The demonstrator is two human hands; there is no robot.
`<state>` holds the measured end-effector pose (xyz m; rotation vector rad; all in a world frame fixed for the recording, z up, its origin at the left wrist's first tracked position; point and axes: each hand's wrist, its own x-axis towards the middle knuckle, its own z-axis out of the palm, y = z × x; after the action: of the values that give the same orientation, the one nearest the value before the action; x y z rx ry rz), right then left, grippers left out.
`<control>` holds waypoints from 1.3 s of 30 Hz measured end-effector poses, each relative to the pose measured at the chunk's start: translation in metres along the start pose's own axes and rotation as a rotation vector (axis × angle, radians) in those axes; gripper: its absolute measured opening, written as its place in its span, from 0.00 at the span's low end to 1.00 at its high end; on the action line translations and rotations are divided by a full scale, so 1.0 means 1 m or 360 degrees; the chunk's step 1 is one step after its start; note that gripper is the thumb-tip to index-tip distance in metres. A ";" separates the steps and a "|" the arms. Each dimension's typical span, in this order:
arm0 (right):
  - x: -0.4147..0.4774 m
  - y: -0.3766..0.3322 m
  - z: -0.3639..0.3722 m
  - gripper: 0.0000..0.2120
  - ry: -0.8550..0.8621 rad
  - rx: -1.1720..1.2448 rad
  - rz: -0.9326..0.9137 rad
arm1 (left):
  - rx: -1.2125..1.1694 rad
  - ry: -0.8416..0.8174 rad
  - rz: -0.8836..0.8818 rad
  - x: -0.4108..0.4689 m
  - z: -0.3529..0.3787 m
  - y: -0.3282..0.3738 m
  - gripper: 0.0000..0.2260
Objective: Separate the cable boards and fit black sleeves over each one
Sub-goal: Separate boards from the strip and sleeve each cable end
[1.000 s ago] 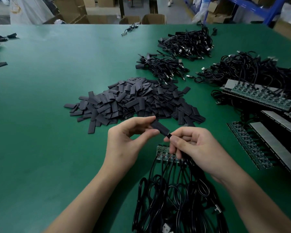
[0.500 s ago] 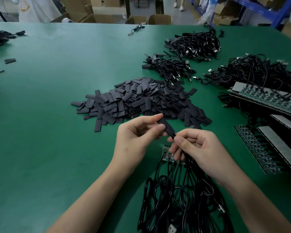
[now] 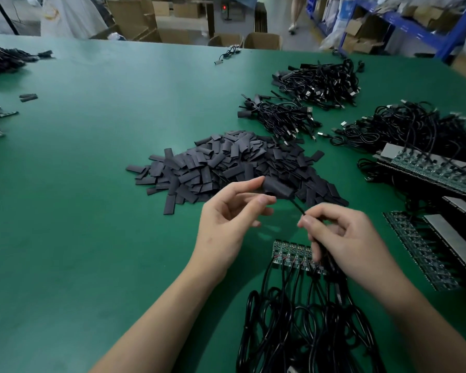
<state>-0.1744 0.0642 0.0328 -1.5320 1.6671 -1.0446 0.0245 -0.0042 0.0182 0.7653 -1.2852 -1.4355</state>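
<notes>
In left fingers (image 3: 257,181), sleeve (image 3: 277,187) diagonal, down-right.

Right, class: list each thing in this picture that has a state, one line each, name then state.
left hand: pinches black sleeve, raised.
right hand: pinches cable, which enters the sleeve.
board strip: lies flat, boards joined, unsleeved.
sleeve pile: loose heap.

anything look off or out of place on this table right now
Nothing looks damaged or spilled. There are only strays. A couple of black sleeves lie alone at the far left, well apart from the sleeve pile. A single cable sits by itself near the far edge of the green table.
</notes>
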 end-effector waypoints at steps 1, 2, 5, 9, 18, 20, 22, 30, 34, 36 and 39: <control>0.005 -0.002 -0.004 0.08 0.0039 -0.0061 0.0002 | 0.0052 -0.0031 0.0020 0.000 -0.001 0.001 0.11; 0.012 -0.006 -0.008 0.09 0.0070 -0.0134 -0.0006 | 0.0090 -0.0045 0.0042 0.000 -0.002 0.001 0.12; 0.047 -0.024 -0.022 0.08 0.0163 -0.0364 -0.0074 | 0.0228 -0.0038 0.0055 0.001 -0.004 0.001 0.17; 0.132 -0.061 -0.041 0.06 0.0335 -0.0696 -0.0225 | 0.0783 -0.0122 0.0093 -0.001 -0.005 -0.004 0.12; 0.190 -0.086 -0.039 0.20 0.0385 -0.0997 -0.0213 | 0.1877 -0.0673 0.0284 -0.004 -0.013 -0.009 0.29; 0.147 -0.068 -0.023 0.12 0.0330 -0.0906 -0.0271 | 0.1827 -0.0703 0.0272 -0.002 -0.013 -0.007 0.25; 0.099 -0.049 -0.009 0.07 0.0294 -0.0753 -0.0270 | 0.1798 -0.0732 0.0231 -0.001 -0.012 -0.006 0.22; 0.004 -0.004 0.018 0.05 -0.0116 -0.0429 -0.0160 | 0.0771 -0.0661 -0.0262 0.001 -0.013 0.002 0.10; 0.001 -0.001 0.015 0.06 -0.0213 -0.0303 -0.0206 | 0.0468 -0.0677 -0.0434 0.000 -0.014 0.007 0.09; 0.000 0.002 0.012 0.07 -0.0236 -0.0243 -0.0211 | 0.0376 -0.0699 -0.0503 0.000 -0.014 0.011 0.09; -0.002 0.005 0.009 0.10 -0.0222 -0.0197 -0.0232 | 0.0277 -0.0706 -0.0614 0.001 -0.011 0.013 0.09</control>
<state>-0.1683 0.0647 0.0242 -1.7872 1.5684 -0.8989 0.0384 -0.0073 0.0283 0.8754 -1.6810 -1.8956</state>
